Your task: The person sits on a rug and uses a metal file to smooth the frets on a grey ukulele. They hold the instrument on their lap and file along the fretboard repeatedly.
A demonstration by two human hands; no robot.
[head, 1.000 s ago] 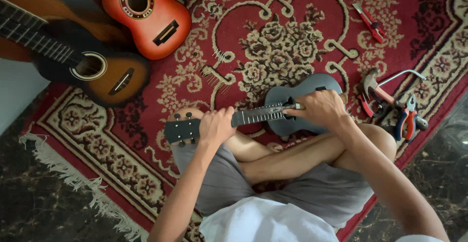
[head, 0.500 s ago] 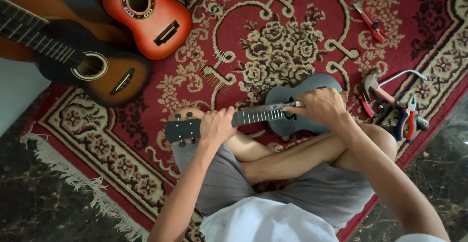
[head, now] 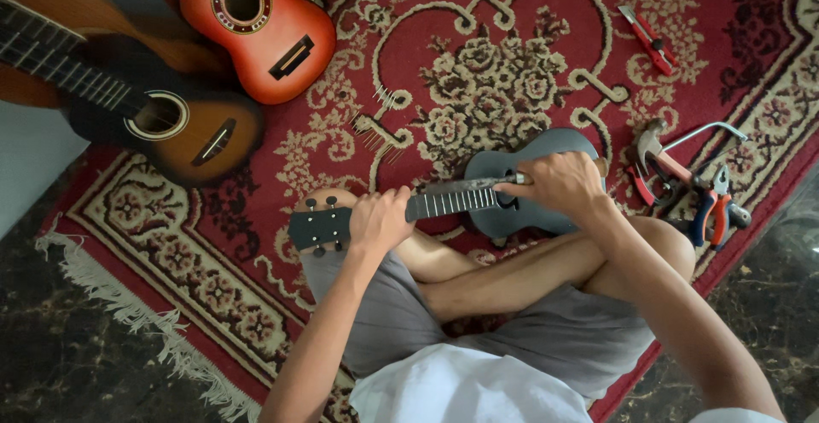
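Red patterned rug [head: 512, 22] carries all. Dark guitar [head: 171, 124] and orange guitar [head: 264, 22] at its top-left corner. Grey ukulele [head: 529, 146] lies across person's crossed legs, rug centre. Left hand [head: 380, 218] wrapped round neck nr headstock; right hand [head: 559, 182] curled over body/neck joint, pinching sth small, can't tell what. Hammer and pliers [head: 682, 180] by right edge.

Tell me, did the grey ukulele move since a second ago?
No. The grey ukulele lies at the same spot against the rug's flower pattern, with the left hand and right hand on it.
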